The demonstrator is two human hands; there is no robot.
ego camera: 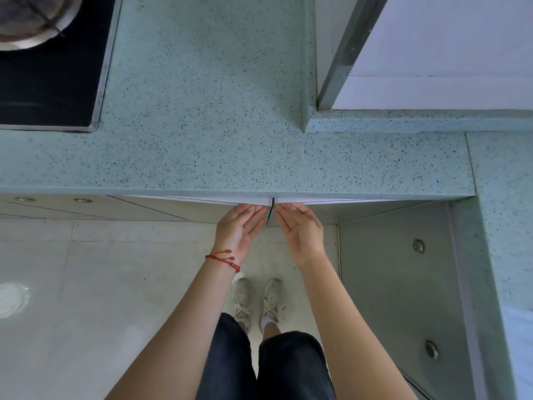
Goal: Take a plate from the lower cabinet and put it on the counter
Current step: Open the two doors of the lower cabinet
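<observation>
Looking straight down past a speckled green counter (219, 125). Black hob (49, 82) set into it at left, a pan (31, 18) on top. Below the front edge, two white cabinet doors (202, 199) meet at a narrow dark gap. Left hand (238, 229) and right hand (301, 229) reach up to that seam, palms up, fingertips at the door edges either side of the gap, nothing held. Red cord (223, 258) on the left wrist. Pale shoes (256, 301) on a grey tiled floor (101, 284).
</observation>
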